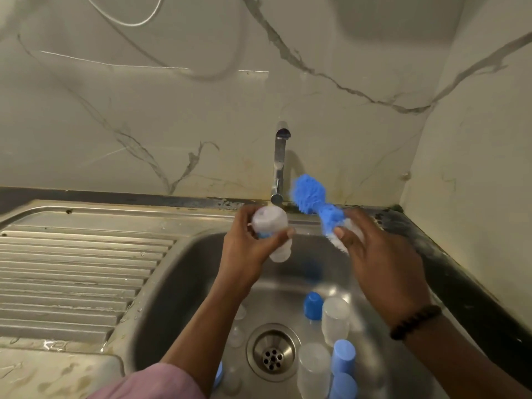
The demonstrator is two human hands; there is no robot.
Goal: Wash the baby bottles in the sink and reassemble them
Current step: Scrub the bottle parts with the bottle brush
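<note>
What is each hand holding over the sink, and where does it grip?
The left hand grips a clear plastic baby bottle round its middle. The right hand pinches a blue bristled bottle brush by its white handle end.

I'm seeing a bright blue bottle brush [309, 197] with a whitish bristle end, and a cloudy translucent bottle [272, 226] showing a bit of blue. Down in the silver steel sink [178, 283] I'm spotting blue caps [313, 305] and frosted clear bottles [335, 319]. The wall [144, 110] is looking cream with grey marble veins. The sleeve [152, 384] is pink, and the beaded bracelet [414, 322] is dark brown.
</note>
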